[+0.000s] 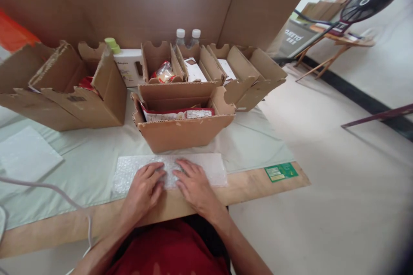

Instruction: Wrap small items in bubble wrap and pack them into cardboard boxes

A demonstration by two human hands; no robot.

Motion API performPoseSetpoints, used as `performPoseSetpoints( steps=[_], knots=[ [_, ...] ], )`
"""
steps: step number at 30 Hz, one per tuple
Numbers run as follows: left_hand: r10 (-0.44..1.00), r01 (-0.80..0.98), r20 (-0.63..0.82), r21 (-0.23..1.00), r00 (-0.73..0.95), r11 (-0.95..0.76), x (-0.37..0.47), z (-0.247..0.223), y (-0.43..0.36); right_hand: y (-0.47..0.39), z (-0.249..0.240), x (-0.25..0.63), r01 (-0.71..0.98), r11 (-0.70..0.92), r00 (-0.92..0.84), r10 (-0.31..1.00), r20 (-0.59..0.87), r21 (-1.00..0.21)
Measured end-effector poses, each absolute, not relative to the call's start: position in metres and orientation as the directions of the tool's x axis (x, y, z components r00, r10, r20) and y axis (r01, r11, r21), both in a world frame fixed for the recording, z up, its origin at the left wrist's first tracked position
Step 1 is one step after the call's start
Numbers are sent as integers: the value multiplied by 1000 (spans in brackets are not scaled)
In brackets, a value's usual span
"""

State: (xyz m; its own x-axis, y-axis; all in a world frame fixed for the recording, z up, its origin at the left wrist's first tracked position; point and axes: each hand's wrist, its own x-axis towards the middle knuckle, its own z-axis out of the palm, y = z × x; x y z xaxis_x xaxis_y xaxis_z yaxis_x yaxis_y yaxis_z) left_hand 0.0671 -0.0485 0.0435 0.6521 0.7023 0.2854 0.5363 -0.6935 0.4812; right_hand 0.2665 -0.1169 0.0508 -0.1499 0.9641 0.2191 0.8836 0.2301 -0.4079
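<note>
A flat strip of bubble wrap (206,167) lies along the front of the table, its long side facing me. My left hand (146,184) rests on its left half, fingers a little bent and pointing inward. On the other side, my right hand (193,180) lies on the wrap with its fingers spread. A small gap of wrap shows between the two hands, and neither appears to grip it. What lies under the palms is hidden. Just behind the wrap stands an open cardboard box (183,135) holding red-and-white packets (180,114).
More open cardboard boxes (97,107) stand behind, with a white jug (129,66) and clear bottles (195,38). A white foam sheet (27,152) lies left, near a cable (48,185). A green label (281,172) marks the right table edge. A fan (364,2) stands beyond.
</note>
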Motion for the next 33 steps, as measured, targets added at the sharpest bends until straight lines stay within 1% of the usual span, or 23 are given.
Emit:
performPoseSetpoints(
  steps=[2,3,6,8,9,11,13,16,18,21,23,26,28,30,33],
  knots=[
    [691,489,276,537,668,-687,55,36,-47,-136,40,302,914,176,-86,965,249,-366],
    [690,472,272,561,671,-680,51,34,-48,-148,36,325,933,123,-29,963,269,-338],
    [698,442,272,611,662,-657,47,33,-51,-178,34,384,967,-88,175,914,367,-240],
    [717,433,304,629,627,-646,46,37,-52,-182,40,401,958,-191,267,862,430,-212],
    [734,445,330,624,594,-642,43,39,-52,-179,43,401,954,-205,285,848,447,-219],
    [782,528,372,585,500,-616,34,42,-49,-163,48,391,952,-165,270,852,448,-259],
    [834,670,393,502,386,-547,18,42,-44,-142,49,376,954,-94,212,882,421,-284],
    [897,853,367,358,245,-379,-5,37,-37,-120,42,363,958,-70,166,926,340,-278],
    [921,900,338,314,193,-304,-13,32,-36,-115,36,364,953,-85,176,936,304,-290],
    [936,888,313,367,162,-277,-11,29,-38,-117,36,369,931,-91,207,929,307,-352],
    [939,868,311,414,149,-275,-8,32,-40,-122,43,370,907,-99,228,933,279,-410],
    [946,854,300,453,125,-256,-10,46,-40,-137,59,362,825,-154,273,951,144,-543],
    [951,855,298,467,87,-224,-16,59,-33,-151,68,346,728,-189,280,959,35,-659],
    [950,862,310,469,44,-193,-18,74,-18,-166,73,321,605,-198,231,971,-68,-771],
    [940,868,339,456,34,-196,-5,92,21,-181,72,272,449,-189,55,981,-184,-873]
  ],
)
